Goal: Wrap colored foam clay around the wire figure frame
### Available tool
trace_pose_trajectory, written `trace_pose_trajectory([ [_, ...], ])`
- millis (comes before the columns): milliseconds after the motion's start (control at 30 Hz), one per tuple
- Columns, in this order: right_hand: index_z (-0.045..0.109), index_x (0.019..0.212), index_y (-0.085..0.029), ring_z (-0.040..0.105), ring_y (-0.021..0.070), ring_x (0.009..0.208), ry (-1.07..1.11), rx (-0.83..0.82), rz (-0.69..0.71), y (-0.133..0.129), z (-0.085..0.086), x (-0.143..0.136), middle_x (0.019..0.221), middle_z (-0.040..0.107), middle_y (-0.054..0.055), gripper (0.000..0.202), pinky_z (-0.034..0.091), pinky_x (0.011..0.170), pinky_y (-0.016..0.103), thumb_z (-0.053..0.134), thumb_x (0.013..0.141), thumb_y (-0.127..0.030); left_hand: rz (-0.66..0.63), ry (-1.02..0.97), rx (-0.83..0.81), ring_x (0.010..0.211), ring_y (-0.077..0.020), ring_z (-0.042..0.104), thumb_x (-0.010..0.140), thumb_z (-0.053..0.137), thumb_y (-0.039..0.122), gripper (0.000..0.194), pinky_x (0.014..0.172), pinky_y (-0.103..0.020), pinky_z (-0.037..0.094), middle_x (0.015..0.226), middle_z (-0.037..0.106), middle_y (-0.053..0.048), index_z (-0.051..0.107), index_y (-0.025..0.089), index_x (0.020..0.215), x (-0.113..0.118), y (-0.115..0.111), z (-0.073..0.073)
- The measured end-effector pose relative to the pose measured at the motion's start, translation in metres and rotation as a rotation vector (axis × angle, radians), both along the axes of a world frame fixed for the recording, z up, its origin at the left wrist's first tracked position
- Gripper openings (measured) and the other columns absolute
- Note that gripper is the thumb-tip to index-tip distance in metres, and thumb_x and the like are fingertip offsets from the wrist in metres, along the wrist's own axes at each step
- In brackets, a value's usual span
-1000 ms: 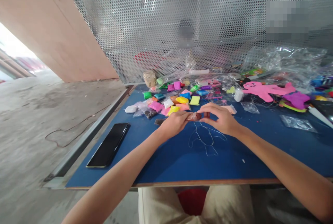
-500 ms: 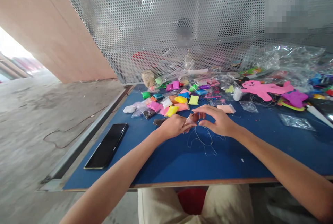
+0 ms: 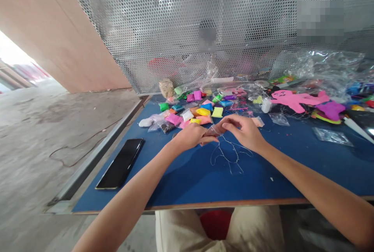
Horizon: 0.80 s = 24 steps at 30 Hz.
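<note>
Above the middle of the blue table, my left hand is closed on a small clear plastic packet of brown modelling clay. My right hand pinches the brown clay at the packet's right end, thumb and fingers together. The clay stretches between the two hands, partly hidden by fingers. Just below them, a thin bent wire figure with several loose ends lies on the table, touched by neither hand.
Colourful clay packets are heaped beyond my hands. A black phone lies at left. To the right are a pink figure cutout, a white container and clear bags. A perforated metal panel stands behind.
My hands have drawn slightly apart, and the brown clay now reaches out from the packet toward my right fingers. My right thumb and fingers have closed on it.
</note>
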State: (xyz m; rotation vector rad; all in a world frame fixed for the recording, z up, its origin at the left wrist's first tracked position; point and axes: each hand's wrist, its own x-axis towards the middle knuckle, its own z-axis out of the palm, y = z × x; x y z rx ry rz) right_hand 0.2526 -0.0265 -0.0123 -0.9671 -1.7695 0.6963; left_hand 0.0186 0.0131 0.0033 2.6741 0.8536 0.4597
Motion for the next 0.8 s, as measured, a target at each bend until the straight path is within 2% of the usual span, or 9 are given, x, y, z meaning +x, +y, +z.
trace_pose_trajectory([
  [167,0.061,0.1,-0.028,0.071,0.0187,0.077,0.639,0.013,-0.339,0.044,-0.015,0.047,0.094,0.07,0.003,0.025,0.063,0.077,0.041,0.054,0.094,-0.051,0.152,0.012,0.104,0.049,-0.0111,0.054,0.094,0.047,0.061,0.058,0.055,-0.025,0.04,0.05,0.059,0.001,0.061,0.021,0.055,-0.011,0.002,-0.001],
  [233,0.06,0.098,-0.029,0.072,0.0195,0.087,0.726,0.016,-0.339,0.057,-0.018,0.063,0.099,0.07,0.003,0.024,0.063,0.084,0.043,0.056,0.092,-0.052,0.254,0.028,0.139,0.05,-0.0117,0.054,0.094,0.046,0.06,0.057,0.053,-0.025,0.037,0.052,0.06,0.0,0.06,0.021,0.056,-0.014,0.005,-0.005],
  [300,0.061,0.098,-0.029,0.072,0.0218,0.093,0.75,-0.025,-0.262,0.061,-0.02,0.066,0.1,0.071,0.004,0.025,0.063,0.087,0.045,0.059,0.089,-0.053,0.357,0.048,0.172,0.053,-0.0133,0.056,0.094,0.048,0.06,0.052,0.052,-0.025,0.036,0.057,0.062,-0.001,0.062,0.02,0.062,-0.014,0.009,-0.011],
  [367,0.061,0.101,-0.028,0.072,0.0245,0.096,0.747,-0.113,-0.14,0.057,-0.019,0.058,0.101,0.072,0.005,0.029,0.062,0.089,0.049,0.059,0.089,-0.055,0.445,0.062,0.201,0.06,-0.0163,0.06,0.092,0.052,0.057,0.042,0.056,-0.025,0.04,0.064,0.065,-0.002,0.066,0.02,0.079,-0.014,0.014,-0.018],
  [433,0.06,0.109,-0.027,0.073,0.0256,0.095,0.691,-0.191,-0.035,0.047,-0.018,0.042,0.104,0.072,0.006,0.033,0.061,0.088,0.051,0.058,0.09,-0.055,0.504,0.045,0.262,0.075,-0.0213,0.065,0.092,0.055,0.052,0.037,0.067,-0.03,0.047,0.08,0.07,-0.006,0.065,0.019,0.105,-0.013,0.016,-0.021],
  [500,0.057,0.114,-0.027,0.074,0.0246,0.089,0.561,-0.21,0.02,0.036,-0.017,0.027,0.104,0.073,0.006,0.035,0.062,0.082,0.048,0.058,0.092,-0.053,0.528,-0.023,0.345,0.097,-0.0263,0.064,0.093,0.056,0.048,0.046,0.084,-0.038,0.049,0.103,0.07,-0.01,0.055,0.018,0.128,-0.011,0.015,-0.02],
  [600,0.056,0.115,-0.026,0.074,0.0226,0.081,0.352,-0.194,0.101,0.025,-0.02,0.012,0.105,0.073,0.006,0.032,0.063,0.074,0.042,0.057,0.094,-0.05,0.491,-0.185,0.388,0.119,-0.0287,0.054,0.093,0.057,0.048,0.054,0.103,-0.046,0.042,0.128,0.06,-0.013,0.047,0.019,0.137,-0.006,0.004,-0.009],
  [700,0.055,0.117,-0.026,0.073,0.022,0.087,0.23,-0.124,0.136,0.017,-0.024,0.002,0.104,0.072,0.007,0.029,0.061,0.081,0.042,0.053,0.097,-0.047,0.314,-0.37,0.192,0.117,-0.0241,0.056,0.098,0.048,0.046,0.042,0.103,-0.041,0.044,0.131,0.059,-0.011,0.05,0.02,0.132,0.003,-0.012,0.0],
  [800,0.055,0.118,-0.027,0.069,0.0216,0.097,0.086,0.048,0.107,0.011,-0.023,-0.005,0.106,0.071,0.005,0.025,0.057,0.089,0.041,0.057,0.097,-0.041,0.18,-0.561,-0.196,0.107,-0.0202,0.062,0.103,0.035,0.048,0.042,0.092,-0.035,0.05,0.129,0.06,-0.012,0.051,0.019,0.129,0.014,-0.025,-0.001],
])
